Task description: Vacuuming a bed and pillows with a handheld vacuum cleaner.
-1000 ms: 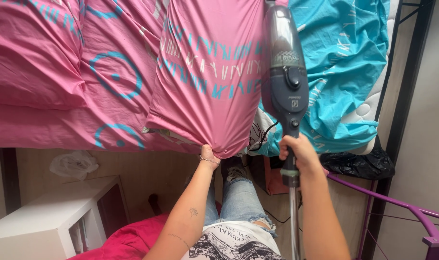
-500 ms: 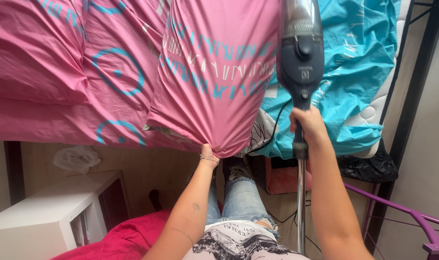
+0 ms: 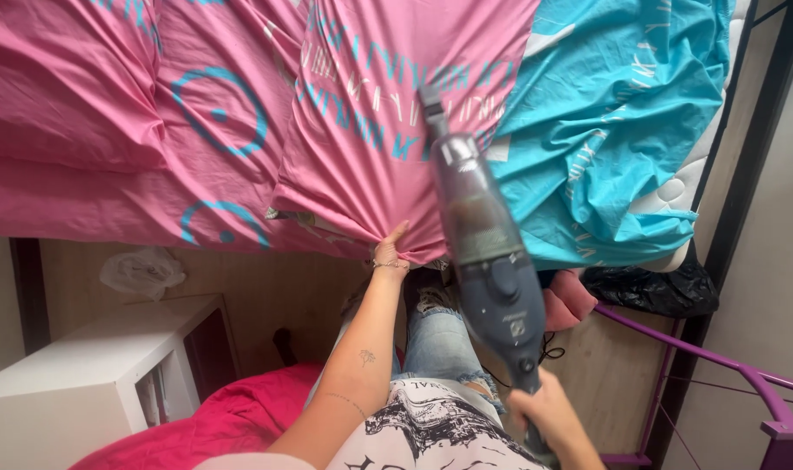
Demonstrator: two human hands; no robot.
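Note:
My left hand (image 3: 389,252) grips the gathered edge of a pink pillow with blue and white lettering (image 3: 388,113) that lies on the bed. My right hand (image 3: 543,416), low at the bottom of the view, is closed around the handle of a grey stick vacuum (image 3: 483,244). The vacuum body slants up and to the left, its front end over the pink pillow near the seam with the turquoise sheet (image 3: 614,122).
A pink duvet with blue circle prints (image 3: 135,130) covers the bed's left part. A white shelf unit (image 3: 100,374) stands lower left beside red cloth (image 3: 240,418). A purple metal frame (image 3: 719,365), a black bag (image 3: 649,292) and a black bed post (image 3: 745,148) are on the right.
My right hand has pulled the vacuum down and toward me, and its body now tilts left over the pillow instead of standing upright. My left hand keeps its hold.

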